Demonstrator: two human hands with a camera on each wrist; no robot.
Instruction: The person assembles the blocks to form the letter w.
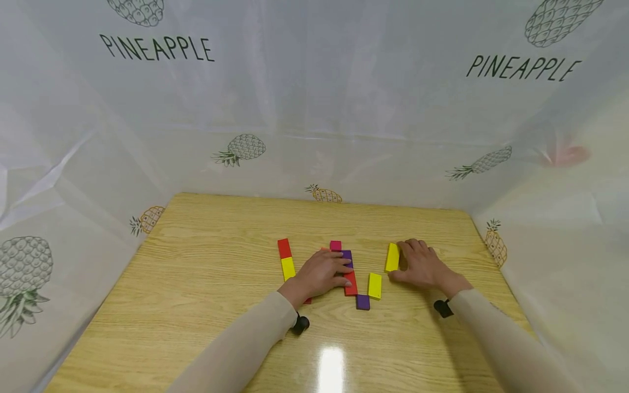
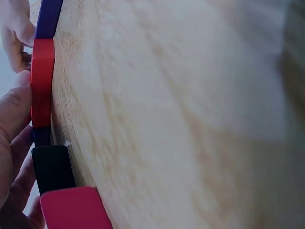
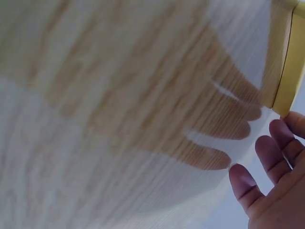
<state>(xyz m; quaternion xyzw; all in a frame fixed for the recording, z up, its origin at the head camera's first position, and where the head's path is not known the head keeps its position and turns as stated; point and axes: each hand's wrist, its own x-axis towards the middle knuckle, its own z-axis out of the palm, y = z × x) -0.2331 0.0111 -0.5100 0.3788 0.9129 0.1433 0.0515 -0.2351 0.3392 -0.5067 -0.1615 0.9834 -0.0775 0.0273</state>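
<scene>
My left hand (image 1: 321, 273) reaches over a row of flat blocks, its fingers lying across a purple block (image 1: 347, 254) and a red block (image 1: 350, 289). In the left wrist view, the thumb touches the side of that red block (image 2: 43, 81); a pink block (image 2: 76, 210) shows nearer the camera. To the right, my right hand (image 1: 422, 265) holds a yellow block (image 1: 392, 257) between thumb and index finger, one at each end. Its other fingers spread away from the block in the right wrist view.
A second yellow block (image 1: 375, 286) and a small purple block (image 1: 363, 302) lie between the hands. Left of them, a red block (image 1: 284, 248) and a yellow one (image 1: 288, 267) form a slanted line, partly behind the left hand. Pineapple-printed sheeting (image 1: 314, 98) surrounds the wooden table (image 1: 221, 229).
</scene>
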